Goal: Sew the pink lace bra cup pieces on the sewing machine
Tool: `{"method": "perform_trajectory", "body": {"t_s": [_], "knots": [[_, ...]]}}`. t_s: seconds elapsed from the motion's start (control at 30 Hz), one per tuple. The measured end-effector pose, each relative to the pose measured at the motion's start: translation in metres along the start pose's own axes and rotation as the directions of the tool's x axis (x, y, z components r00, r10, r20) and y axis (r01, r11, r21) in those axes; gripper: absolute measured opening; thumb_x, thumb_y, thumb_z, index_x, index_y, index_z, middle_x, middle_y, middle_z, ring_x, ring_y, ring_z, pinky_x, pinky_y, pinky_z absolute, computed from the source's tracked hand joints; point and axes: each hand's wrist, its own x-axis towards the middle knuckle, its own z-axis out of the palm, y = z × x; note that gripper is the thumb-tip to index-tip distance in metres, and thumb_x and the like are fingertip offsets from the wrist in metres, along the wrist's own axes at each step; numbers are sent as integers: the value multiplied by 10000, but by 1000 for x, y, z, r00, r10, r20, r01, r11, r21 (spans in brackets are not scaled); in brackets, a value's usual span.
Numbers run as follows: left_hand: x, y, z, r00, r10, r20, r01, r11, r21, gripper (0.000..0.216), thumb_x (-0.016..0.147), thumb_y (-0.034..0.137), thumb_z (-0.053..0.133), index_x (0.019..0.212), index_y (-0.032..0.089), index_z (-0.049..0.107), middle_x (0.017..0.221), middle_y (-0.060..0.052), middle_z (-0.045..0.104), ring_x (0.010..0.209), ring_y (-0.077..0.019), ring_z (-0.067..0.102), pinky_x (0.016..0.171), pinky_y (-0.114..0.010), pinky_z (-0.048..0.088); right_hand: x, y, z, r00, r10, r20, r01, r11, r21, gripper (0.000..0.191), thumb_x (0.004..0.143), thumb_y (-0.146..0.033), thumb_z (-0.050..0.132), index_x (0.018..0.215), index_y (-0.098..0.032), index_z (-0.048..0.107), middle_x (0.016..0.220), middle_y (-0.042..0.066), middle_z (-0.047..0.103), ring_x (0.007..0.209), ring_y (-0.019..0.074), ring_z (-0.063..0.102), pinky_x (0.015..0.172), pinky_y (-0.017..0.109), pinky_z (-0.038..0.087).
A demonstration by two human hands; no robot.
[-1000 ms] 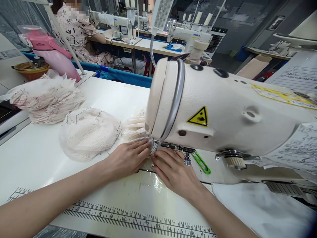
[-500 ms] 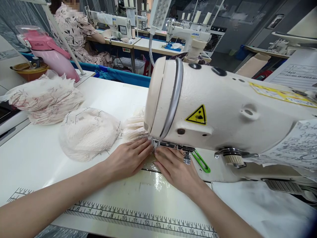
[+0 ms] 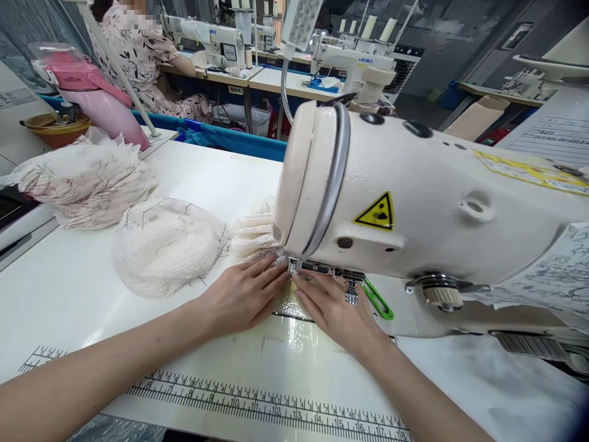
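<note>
Under the head of the sewing machine, at frame centre, I have my left hand and right hand lying flat, fingers spread, pinning a small pale fabric piece to the bed beside the presser foot; neither hand is closed around anything. I judge this the stitching step: next I need steady, even feeding. White table, printed ruler below, fabric pile at left, another person upper left
</note>
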Motion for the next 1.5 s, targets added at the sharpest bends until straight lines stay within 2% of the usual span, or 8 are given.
{"method": "perform_trajectory", "body": {"t_s": [0.1,0.27,0.6,0.8,1.17,1.3,1.37,1.5], "knots": [[1,0,0,1000,-8,0,8,1000,-5,377,968,230,383,1258,88,576,1300,-112,586,1178,-279,579,936,-400,534,-2,1,3,1000,-5,10,5,1000,-30,307,963,-328,503,1242,-278,619,1142,45,687,728,194,664,789,428,501],[2,-1,2,1000,-11,2,11,1000,-1,376,968,261,397,1246,85,581,1291,-119,592,1171,-275,584,953,-398,523,-2,1,3,995,23,93,-21,999,-25,317,974,-315,456,1246,-285,616,1071,65,693,789,219,666,758,417,510],[5,-1,2,999,-46,18,46,999,11,397,982,262,346,1234,88,597,1303,-120,583,1170,-270,584,990,-413,497,0,1,2,995,24,94,-13,994,-113,378,974,-377,461,1331,-290,550,959,77,699,726,209,644,776,430,530],[5,-1,3,998,-57,25,57,998,8,408,983,282,359,1263,78,574,1314,-133,572,1195,-275,565,1015,-420,472,-1,1,1,994,26,103,-17,996,-85,326,973,-346,467,1269,-299,594,1017,79,693,838,220,652,823,437,529],[4,-1,4,997,-65,38,65,998,19,407,988,293,355,1257,90,582,1318,-129,570,1200,-277,561,1015,-419,476,0,0,2,996,46,71,-41,997,-72,353,966,-377,491,1292,-273,579,999,72,697,801,210,646,811,428,530],[4,-2,4,998,-58,24,58,998,6,400,983,282,370,1250,78,587,1298,-144,581,1202,-287,560,1024,-437,468,5,0,-8,983,44,177,-48,999,22,314,983,-262,432,1235,-298,616,1135,71,673,924,224,645,873,455,518],[4,-1,4,998,-52,20,52,999,6,399,979,273,370,1239,71,595,1291,-150,585,1191,-297,567,1009,-446,481,6,-1,-10,969,51,243,-64,997,45,338,989,-235,393,1231,-311,617,1133,70,675,938,230,646,880,470,514],[5,-1,3,999,-51,0,51,999,-1,397,974,263,370,1239,75,599,1283,-149,591,1198,-306,561,1008,-455,485,3,-2,-3,964,87,252,-94,995,15,366,1001,-335,384,1325,-296,550,1046,88,693,911,243,651,819,455,534]]}}
